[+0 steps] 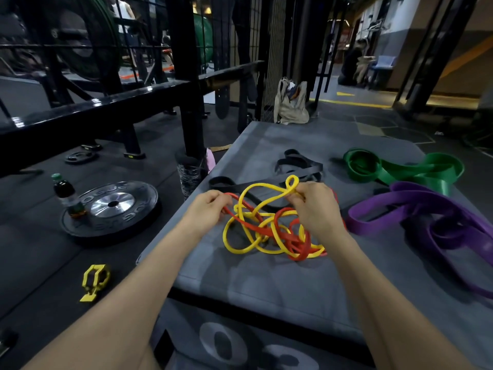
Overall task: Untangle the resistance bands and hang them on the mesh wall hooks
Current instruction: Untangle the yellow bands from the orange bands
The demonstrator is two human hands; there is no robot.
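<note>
Thin yellow band (241, 249) knotted through red band (266, 231) — left hand (206, 210) pinching red, right hand (316, 206) pinching yellow.

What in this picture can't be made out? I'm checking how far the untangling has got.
Head view only:
- Where the yellow band and red band cross under the right hand: the hand covers it.
- The purple band: cut off by the right edge.
- Wall hooks: too dark to pick out.
</note>
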